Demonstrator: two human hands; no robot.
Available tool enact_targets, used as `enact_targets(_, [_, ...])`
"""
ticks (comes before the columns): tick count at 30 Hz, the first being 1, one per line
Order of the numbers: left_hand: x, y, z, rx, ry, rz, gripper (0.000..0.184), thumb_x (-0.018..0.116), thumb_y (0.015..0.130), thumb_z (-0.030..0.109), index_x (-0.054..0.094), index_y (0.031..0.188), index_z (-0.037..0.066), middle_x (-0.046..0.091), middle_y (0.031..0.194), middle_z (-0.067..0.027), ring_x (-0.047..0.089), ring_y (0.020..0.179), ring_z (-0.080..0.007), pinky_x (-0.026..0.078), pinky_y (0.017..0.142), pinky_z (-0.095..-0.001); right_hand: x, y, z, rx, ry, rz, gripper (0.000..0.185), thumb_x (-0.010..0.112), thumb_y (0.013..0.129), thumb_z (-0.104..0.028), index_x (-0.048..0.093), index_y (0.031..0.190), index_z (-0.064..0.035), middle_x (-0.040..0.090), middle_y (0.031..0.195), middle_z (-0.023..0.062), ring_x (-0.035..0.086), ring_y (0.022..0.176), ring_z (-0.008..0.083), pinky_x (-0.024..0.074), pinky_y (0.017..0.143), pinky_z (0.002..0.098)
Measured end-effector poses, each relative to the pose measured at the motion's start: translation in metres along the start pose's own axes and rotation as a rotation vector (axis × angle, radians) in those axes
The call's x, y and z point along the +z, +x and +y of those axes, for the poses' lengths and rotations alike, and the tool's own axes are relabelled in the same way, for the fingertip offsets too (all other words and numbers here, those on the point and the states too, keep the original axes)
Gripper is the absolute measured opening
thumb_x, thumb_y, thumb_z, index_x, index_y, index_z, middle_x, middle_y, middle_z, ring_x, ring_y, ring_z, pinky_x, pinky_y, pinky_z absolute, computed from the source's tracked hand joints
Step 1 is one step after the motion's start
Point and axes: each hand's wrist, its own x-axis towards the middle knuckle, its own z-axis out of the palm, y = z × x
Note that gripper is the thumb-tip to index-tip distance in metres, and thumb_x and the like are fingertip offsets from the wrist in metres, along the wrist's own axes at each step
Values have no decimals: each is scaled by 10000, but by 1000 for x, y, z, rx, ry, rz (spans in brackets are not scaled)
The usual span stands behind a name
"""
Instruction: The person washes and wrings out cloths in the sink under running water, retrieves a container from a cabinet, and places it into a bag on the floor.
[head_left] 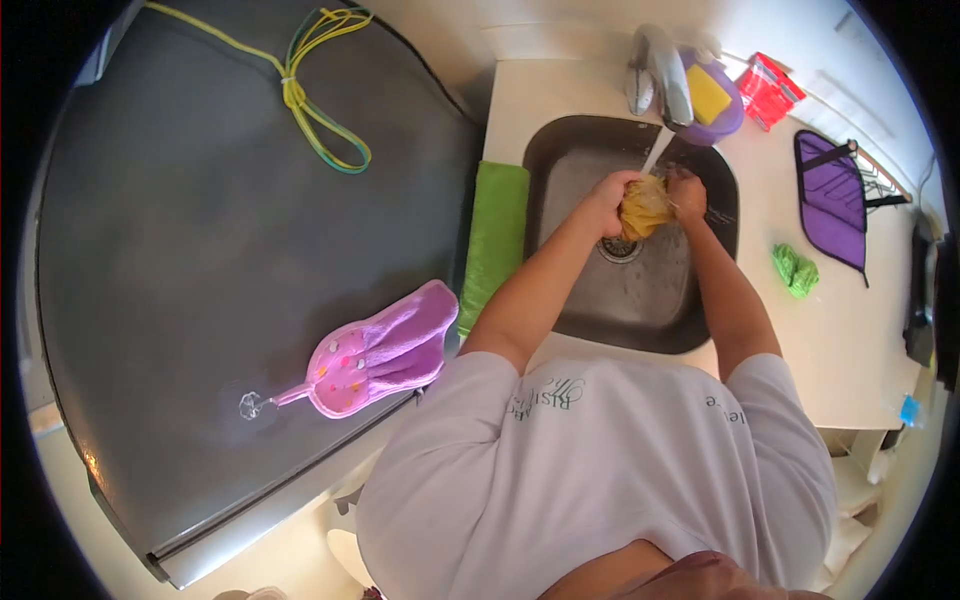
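A wet, bunched mustard-yellow cloth is held between my two hands over the sink. My left hand grips its left side, fingers closed on it. On the other side my right hand is closed at the cloth's upper right edge, with its fingertips partly hidden by splashing water. From the chrome faucet, a stream of water runs down onto the cloth. Just below the cloth, part of the drain shows.
A folded green cloth lies along the sink's left side. Behind the sink, a purple bowl holds a yellow sponge beside a red packet. A crumpled green cloth and purple mat lie right; a pink-purple hand towel lies left.
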Motion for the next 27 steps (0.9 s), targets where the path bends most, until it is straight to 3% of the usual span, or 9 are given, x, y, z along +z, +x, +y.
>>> enact_targets(4, [-42,-10,9,1,-4,-106,335,452,883,313,569,1033,37,599,1072,-112,571,1008,-255,429,915,-435,-6,6,3,-223,9,-237,332,540,852,-329,649,955,-33,657,872,170,636,829,301,481,747,374])
enact_targets(10, [-36,15,9,145,462,-4,298,478,879,304,542,1080,93,602,1033,-54,564,1017,-185,454,852,-399,-61,-44,-104,22,754,-810,203,551,853,-140,628,946,24,640,913,68,604,858,140,480,749,287])
enact_targets(12, [-18,19,9,210,451,29,245,513,869,217,534,1089,110,604,989,-33,579,970,-189,488,772,-372,-66,-45,-118,-32,660,-746,195,553,853,-127,621,971,12,637,930,72,602,850,130,480,743,276])
enact_targets(14, [-4,27,-4,667,675,82,253,550,844,258,573,1047,109,626,958,-49,601,934,-220,495,756,-375,-64,-38,-115,-170,545,-604,217,558,857,-156,621,995,0,641,904,72,608,804,136,487,719,270])
enact_targets(16, [16,19,0,852,1190,227,274,586,814,303,611,992,96,644,914,-78,618,887,-258,502,743,-381,-59,-23,-96,-386,408,-377,268,567,865,-226,626,1018,-14,651,836,67,620,721,159,502,677,268])
enact_targets(18, [47,0,19,662,1991,463,316,619,779,350,648,924,71,656,858,-120,631,830,-302,508,733,-391,-68,-11,-76,-245,495,-414,359,538,879,-329,595,1097,-50,638,939,75,614,810,176,490,745,309])
enact_targets(22, [78,-25,29,742,1945,403,392,649,755,421,654,833,36,645,850,-161,625,768,-325,496,709,-389,-75,-32,-62,352,911,-793,544,456,871,-546,522,1216,-131,574,1121,82,555,981,203,432,857,403])
enact_targets(26, [77,-49,46,661,1340,338,428,646,764,439,646,815,15,641,777,-80,617,664,-239,475,636,-378,-55,-49,-46,351,1010,-738,647,452,834,-627,476,1258,-139,535,1156,58,518,1045,203,412,876,425])
enact_targets(27, [72,-51,50,620,1139,335,434,645,768,444,644,825,14,635,751,-53,608,631,-217,467,617,-374,-44,-42,-37,357,1102,-761,547,526,838,-537,543,1180,-111,573,1083,62,570,919,180,460,773,345])
